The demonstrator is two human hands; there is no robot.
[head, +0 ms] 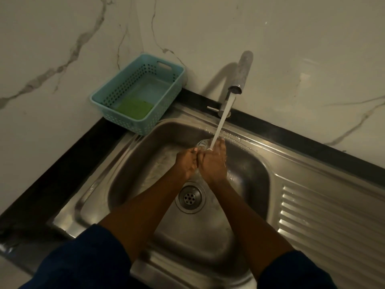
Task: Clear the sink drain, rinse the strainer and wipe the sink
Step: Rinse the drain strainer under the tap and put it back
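Toward the back edge of the steel sink (258, 163), under the stream from the tap (243, 74), both hands meet around the strainer (201, 144). It is a small round metal piece, with only its rim showing just beyond the fingertips. It is held above the basin floor, well apart from the open drain (190, 197), which lies nearer the front edge, below the wrists. The left hand (186, 161) curls onto the strainer's rim and grasps it. The right hand (214, 161) lies against it under the water (221, 122); I cannot tell whether it grips or only rubs. Refitting would likely mean bringing the strainer forward to the drain, with both hands about equally near. At the back-left corner, a perforated teal plastic basket (125, 84) holds a green sponge (134, 109).
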